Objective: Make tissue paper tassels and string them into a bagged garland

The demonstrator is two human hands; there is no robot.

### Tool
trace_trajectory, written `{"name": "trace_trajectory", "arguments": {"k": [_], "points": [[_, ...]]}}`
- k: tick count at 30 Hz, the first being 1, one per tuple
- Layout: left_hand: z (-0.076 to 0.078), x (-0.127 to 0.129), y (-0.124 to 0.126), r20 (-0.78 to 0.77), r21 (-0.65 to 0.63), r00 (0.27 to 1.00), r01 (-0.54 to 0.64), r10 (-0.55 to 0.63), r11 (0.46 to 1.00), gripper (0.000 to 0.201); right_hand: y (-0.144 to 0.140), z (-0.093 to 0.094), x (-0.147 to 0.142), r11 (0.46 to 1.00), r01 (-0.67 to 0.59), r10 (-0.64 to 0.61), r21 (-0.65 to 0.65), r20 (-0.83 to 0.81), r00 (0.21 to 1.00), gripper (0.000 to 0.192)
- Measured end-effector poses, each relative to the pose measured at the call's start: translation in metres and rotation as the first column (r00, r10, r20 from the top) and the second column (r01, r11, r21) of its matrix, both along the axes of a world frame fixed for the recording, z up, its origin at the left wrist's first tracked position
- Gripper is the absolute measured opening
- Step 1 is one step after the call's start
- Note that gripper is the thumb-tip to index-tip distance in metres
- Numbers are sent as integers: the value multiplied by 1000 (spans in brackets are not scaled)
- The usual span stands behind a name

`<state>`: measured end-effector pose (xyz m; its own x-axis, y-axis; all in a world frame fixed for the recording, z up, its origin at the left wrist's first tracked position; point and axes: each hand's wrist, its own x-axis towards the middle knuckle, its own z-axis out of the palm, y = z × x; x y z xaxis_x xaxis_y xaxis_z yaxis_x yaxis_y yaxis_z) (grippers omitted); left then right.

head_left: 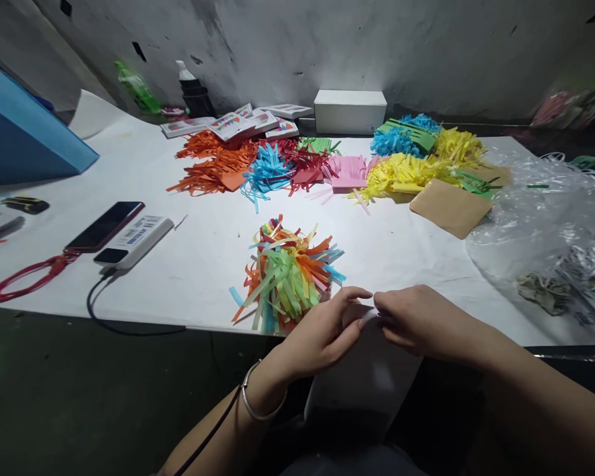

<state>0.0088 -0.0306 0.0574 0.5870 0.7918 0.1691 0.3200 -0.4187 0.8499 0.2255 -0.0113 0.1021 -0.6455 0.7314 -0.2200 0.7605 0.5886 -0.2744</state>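
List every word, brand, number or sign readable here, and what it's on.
No text is readable.
White device: printed label, too small and blurred.
White box: tiny corner marking, too small.
Flat printed packs: coloured pictures; any wording is too small to read.

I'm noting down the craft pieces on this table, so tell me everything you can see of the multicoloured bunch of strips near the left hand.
The bunch is a loose, shaggy heap of thin, flat, paper-like strips: pale green, orange, yellow, red, pink and light blue. Pale green strips drape over its near side, while orange ones fan to the right. It lies on the white sheet at the near edge, beside the left hand; whether they touch is unclear. No binding can be made out.
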Motion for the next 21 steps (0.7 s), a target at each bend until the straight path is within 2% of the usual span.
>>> {"name": "trace_trajectory", "arguments": {"k": [5, 10, 14, 18, 21], "points": [[-6, 3, -4, 42, -1, 998, -43, 43, 999, 34, 7, -1, 5, 986, -80, 55, -149, -164, 985, 15], [-12, 5, -6, 84, -6, 994, -73, 74, 997, 29, 9, -8, 12, 957, -72, 0, -279, -251, 968, 8], [-15, 6, -7, 120, -32, 989, -88, 91, 996, 31, 5, -10, 18, 921, -43, -60, -388, -249, 967, 29], [-18, 9, -10, 268, -185, 942, -154, 200, 971, 40, 0, -6, 20, 946, 44, -107, -321, -183, 977, 33], [-19, 6, -9, 340, -366, 909, -108, 241, 924, 35, -6, -3, 25, 917, 12, -109, -398, -221, 969, 34]]}}
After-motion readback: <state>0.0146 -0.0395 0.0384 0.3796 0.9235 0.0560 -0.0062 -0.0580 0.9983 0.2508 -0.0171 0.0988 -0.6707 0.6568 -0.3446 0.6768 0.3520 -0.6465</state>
